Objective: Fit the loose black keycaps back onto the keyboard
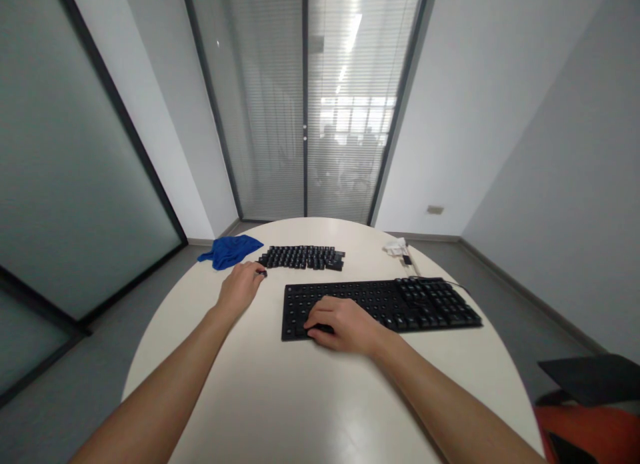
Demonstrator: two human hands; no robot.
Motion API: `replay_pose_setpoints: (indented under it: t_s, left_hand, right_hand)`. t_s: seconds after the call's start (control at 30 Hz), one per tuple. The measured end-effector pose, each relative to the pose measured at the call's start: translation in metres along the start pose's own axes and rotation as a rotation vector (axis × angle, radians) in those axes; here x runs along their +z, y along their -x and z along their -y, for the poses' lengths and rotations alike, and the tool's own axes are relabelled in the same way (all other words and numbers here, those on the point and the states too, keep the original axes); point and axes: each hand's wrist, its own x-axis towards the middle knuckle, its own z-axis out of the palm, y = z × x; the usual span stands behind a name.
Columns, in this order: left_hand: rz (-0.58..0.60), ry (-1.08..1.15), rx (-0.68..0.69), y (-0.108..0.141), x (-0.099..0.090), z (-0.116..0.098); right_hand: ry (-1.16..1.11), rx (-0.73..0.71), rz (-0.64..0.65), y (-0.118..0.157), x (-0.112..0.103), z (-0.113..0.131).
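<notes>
A black keyboard (345, 292) lies on the round white table (280, 411); its left and middle part is without keycaps, while keycaps cover its right part. My right hand (337, 323) is over the keyboard's lower left, fingers curled round a small black piece, seemingly a keycap. Beyond the keyboard, loose black keycaps (303, 257) lie in rows. Just left of and nearer than these rows, my left hand (241, 285) pinches a small black keycap (263, 273) between thumb and finger.
A blue cloth (230, 251) lies at the table's far left edge. White crumpled material (396, 247) and a small tool with a black part (407, 259) are at the far right. The keyboard's cable (457, 285) curves at its right. A red and black chair (590, 431) stands at the lower right.
</notes>
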Motion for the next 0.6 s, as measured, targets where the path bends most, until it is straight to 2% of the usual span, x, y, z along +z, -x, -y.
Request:
replay_pose_setpoints:
  t_s: [0.13, 0.3, 0.43, 0.6]
  left_hand:
    - [-0.006, 0.222, 0.137, 0.001, -0.001, -0.014]
    - [0.123, 0.472, 0.371, 0.011, -0.007, -0.043]
    - [0.233, 0.614, 0.356, 0.020, -0.010, -0.061]
    - [0.339, 0.718, 0.310, 0.027, -0.014, -0.072]
  right_hand:
    - [0.035, 0.047, -0.039, -0.001, 0.003, 0.000]
    - [0.132, 0.175, -0.183, -0.002, 0.005, -0.004]
    - [0.188, 0.213, -0.232, -0.001, 0.005, -0.007]
    - [0.201, 0.164, -0.227, -0.001, 0.004, -0.006]
